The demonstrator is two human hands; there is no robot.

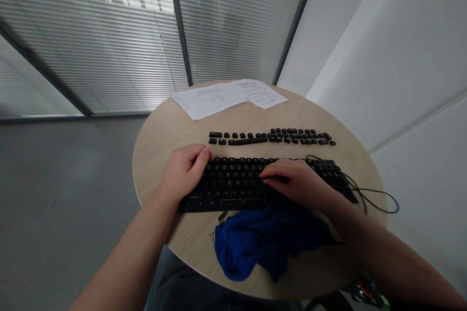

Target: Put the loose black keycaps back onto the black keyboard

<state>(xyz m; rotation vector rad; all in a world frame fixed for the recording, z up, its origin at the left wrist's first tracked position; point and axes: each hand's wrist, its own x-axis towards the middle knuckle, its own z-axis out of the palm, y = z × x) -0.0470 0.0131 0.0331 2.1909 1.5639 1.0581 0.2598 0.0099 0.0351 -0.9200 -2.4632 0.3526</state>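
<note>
A black keyboard lies across the round table. Its left end is gripped by my left hand, the thumb on top and the other fingers curled at the edge. Over the right-middle keys is my right hand, its thumb and fingertips brought together at the keys; whatever is between them is too small to make out. Behind the keyboard, loose black keycaps lie in uneven rows. A crumpled blue cloth rests in front of the keyboard, below my right hand.
Printed papers lie at the far edge of the wooden table. A black cable loops over the right edge. A small dark tool and a wire piece lie beside the cloth. Glass with blinds stands behind, a white wall right.
</note>
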